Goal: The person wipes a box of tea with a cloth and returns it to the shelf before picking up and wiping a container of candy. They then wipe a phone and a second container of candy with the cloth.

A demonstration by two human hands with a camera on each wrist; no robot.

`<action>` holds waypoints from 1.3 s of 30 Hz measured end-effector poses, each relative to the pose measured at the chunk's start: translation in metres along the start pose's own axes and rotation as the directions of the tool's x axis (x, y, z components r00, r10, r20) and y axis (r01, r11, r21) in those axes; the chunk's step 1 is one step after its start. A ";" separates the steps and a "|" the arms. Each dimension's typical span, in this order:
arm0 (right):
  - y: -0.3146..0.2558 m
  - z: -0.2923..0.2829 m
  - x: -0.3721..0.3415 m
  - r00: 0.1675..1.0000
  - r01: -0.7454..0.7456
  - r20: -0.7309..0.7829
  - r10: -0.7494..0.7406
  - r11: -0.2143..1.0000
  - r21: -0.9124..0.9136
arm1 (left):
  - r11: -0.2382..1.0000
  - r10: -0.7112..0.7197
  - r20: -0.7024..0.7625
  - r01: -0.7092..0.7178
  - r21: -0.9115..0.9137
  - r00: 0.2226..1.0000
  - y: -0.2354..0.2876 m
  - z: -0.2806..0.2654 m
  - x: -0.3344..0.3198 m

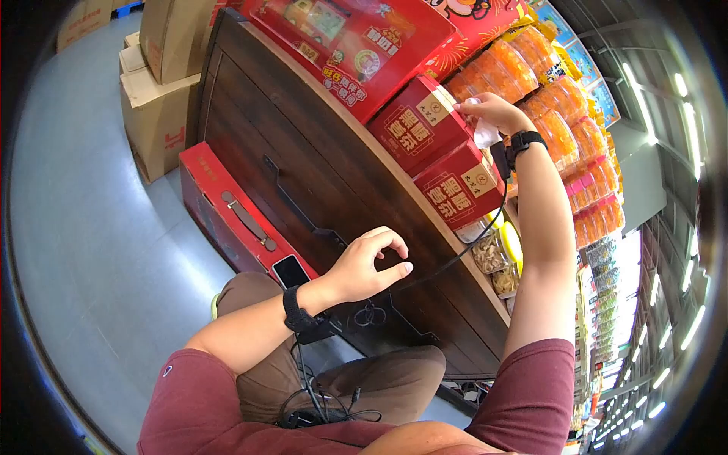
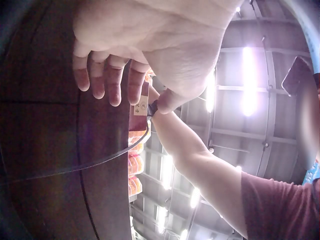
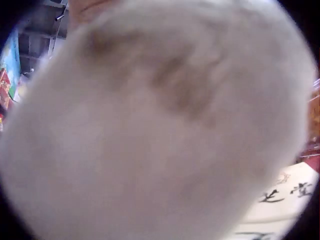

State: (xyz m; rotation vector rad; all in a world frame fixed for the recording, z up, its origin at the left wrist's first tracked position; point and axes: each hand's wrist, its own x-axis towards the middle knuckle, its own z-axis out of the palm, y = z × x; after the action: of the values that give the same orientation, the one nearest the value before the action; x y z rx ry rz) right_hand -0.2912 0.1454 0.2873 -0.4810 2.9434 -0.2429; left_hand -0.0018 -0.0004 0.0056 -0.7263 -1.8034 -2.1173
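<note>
In the head view the right hand (image 1: 493,114) grips a crumpled white cloth or tissue (image 1: 486,135) above two red boxes (image 1: 413,125) with pale labels, close to the upper box. That white material (image 3: 150,130), marked with brown stains, fills most of the right wrist view, and a box's pale label (image 3: 280,200) shows at its lower right. The left hand (image 1: 364,265) hangs in front of the dark wooden cabinet, holding nothing, its fingers loosely bent. In the left wrist view the left hand (image 2: 155,45) has its palm bare and fingers relaxed.
Orange packs (image 1: 493,72) in clear plastic are stacked behind the boxes, with yellow-lidded jars (image 1: 509,246) to their right. A red case (image 1: 227,205) with a handle stands on the floor, a phone (image 1: 290,271) by it. Cartons (image 1: 158,114) stand left. A black cable runs to the right wrist.
</note>
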 end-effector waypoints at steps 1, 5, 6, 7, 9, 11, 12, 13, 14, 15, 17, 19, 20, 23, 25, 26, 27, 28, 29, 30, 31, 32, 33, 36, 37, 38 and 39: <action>0.000 0.000 0.001 1.000 0.001 0.003 -0.001 1.000 0.000 | 1.000 -0.004 0.002 0.004 -0.008 1.000 0.000 0.000 0.000; -0.011 -0.002 -0.005 0.992 0.115 -0.032 -0.119 0.987 -0.112 | 1.000 0.001 0.005 -0.001 0.005 1.000 0.002 -0.002 -0.001; -0.013 -0.002 -0.007 0.986 0.148 -0.050 -0.158 0.977 -0.155 | 1.000 -0.004 0.008 0.004 0.006 1.000 0.004 -0.003 -0.001; -0.013 -0.002 -0.008 0.987 0.144 -0.053 -0.153 0.978 -0.154 | 1.000 -0.009 0.011 0.008 0.008 1.000 0.005 -0.004 -0.001; -0.010 -0.005 -0.010 0.912 0.263 -0.257 -0.320 0.937 -0.231 | 1.000 0.005 0.012 -0.005 0.003 1.000 0.005 -0.004 0.000; -0.004 -0.015 -0.013 0.874 0.275 -0.352 -0.336 0.938 -0.212 | 1.000 0.019 0.019 -0.019 -0.004 1.000 0.006 -0.005 0.000; -0.004 -0.020 -0.019 0.836 0.286 -0.413 -0.361 0.930 -0.233 | 1.000 0.021 0.010 -0.021 0.001 1.000 0.005 -0.005 0.000; -0.006 -0.024 -0.026 0.795 0.292 -0.471 -0.382 0.922 -0.255 | 1.000 0.022 0.003 -0.022 0.004 1.000 0.005 -0.004 0.000; -0.004 -0.029 -0.031 0.733 0.310 -0.530 -0.426 0.903 -0.297 | 0.998 0.055 -0.027 -0.055 0.011 0.998 0.006 -0.004 0.001; 0.000 -0.038 -0.031 0.660 0.328 -0.563 -0.497 0.865 -0.380 | 0.999 0.052 -0.027 -0.052 0.003 0.998 0.006 -0.003 0.001; -0.008 -0.048 -0.055 0.526 0.260 -0.701 -0.481 0.876 -0.406 | 0.998 0.064 -0.024 -0.065 -0.025 0.998 0.007 -0.003 0.001; -0.009 -0.066 -0.079 0.329 0.241 -0.792 -0.515 0.856 -0.457 | 0.997 0.053 0.051 -0.050 -0.053 0.997 0.007 -0.006 0.003; -0.006 -0.074 -0.093 0.245 0.255 -0.833 -0.496 0.862 -0.438 | 0.994 0.052 0.058 -0.047 -0.094 0.997 0.006 -0.004 0.003; 0.007 -0.089 -0.144 0.224 0.454 -0.922 -0.314 0.871 -0.187 | 0.968 0.050 0.075 -0.030 -0.248 0.996 0.000 -0.001 0.000; -0.013 -0.075 -0.199 0.054 0.503 -0.916 -0.398 0.803 -0.320 | 0.950 0.056 0.058 -0.035 -0.310 0.997 0.005 0.000 -0.001; -0.019 -0.061 -0.226 0.149 0.616 -0.943 -0.297 0.774 -0.146 | 0.945 0.069 0.040 -0.052 -0.324 0.997 0.006 0.001 -0.001; -0.026 -0.043 -0.256 0.146 0.579 -0.927 -0.345 0.790 -0.203 | 0.939 0.083 0.024 -0.070 -0.337 0.996 0.008 0.002 -0.001; -0.027 -0.029 -0.281 0.147 0.541 -0.907 -0.394 0.800 -0.260 | 0.934 0.086 0.023 -0.072 -0.350 0.996 0.012 0.003 0.000; -0.010 -0.021 -0.298 0.159 0.451 -0.860 -0.486 0.810 -0.374 | 0.920 0.066 0.020 -0.053 -0.389 0.998 0.018 0.005 -0.001; 0.008 0.002 -0.325 0.344 0.495 -0.903 -0.258 0.867 -0.059 | 0.879 0.094 0.042 -0.063 -0.472 0.995 0.020 0.007 -0.002; 0.002 0.027 -0.336 0.398 0.546 -0.851 -0.343 0.834 -0.081 | 0.832 0.116 0.056 -0.067 -0.551 0.992 0.022 0.009 -0.005; -0.005 0.052 -0.346 0.446 0.600 -0.787 -0.425 0.795 -0.090 | 0.801 0.005 0.001 -0.003 -0.599 1.000 0.037 0.019 -0.012; -0.011 0.076 -0.357 0.489 0.650 -0.714 -0.501 0.755 -0.084 | 0.767 -0.025 0.060 0.058 -0.640 0.998 0.032 0.017 -0.019; 0.012 0.139 -0.365 0.610 0.668 -0.628 -0.483 0.740 0.079 | 0.887 -0.023 0.265 0.142 -0.440 0.964 0.031 0.012 -0.030; 0.022 0.159 -0.363 0.604 0.667 -0.663 -0.442 0.736 0.116 | 0.920 0.005 0.301 0.114 -0.375 0.953 0.028 0.014 -0.031; 0.030 0.175 -0.363 0.585 0.671 -0.702 -0.407 0.729 0.136 | 0.942 0.014 0.340 0.101 -0.320 0.940 0.012 0.015 -0.037; 0.035 0.187 -0.361 0.564 0.676 -0.739 -0.370 0.720 0.155 | 0.961 0.020 0.379 0.086 -0.262 0.925 0.004 0.017 -0.038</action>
State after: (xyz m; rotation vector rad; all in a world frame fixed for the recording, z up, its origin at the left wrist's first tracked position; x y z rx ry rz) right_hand 0.0688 0.2708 0.1420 -1.5047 3.0762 -1.3871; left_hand 0.0358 0.0110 -0.0101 -1.2606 -1.7150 -2.4114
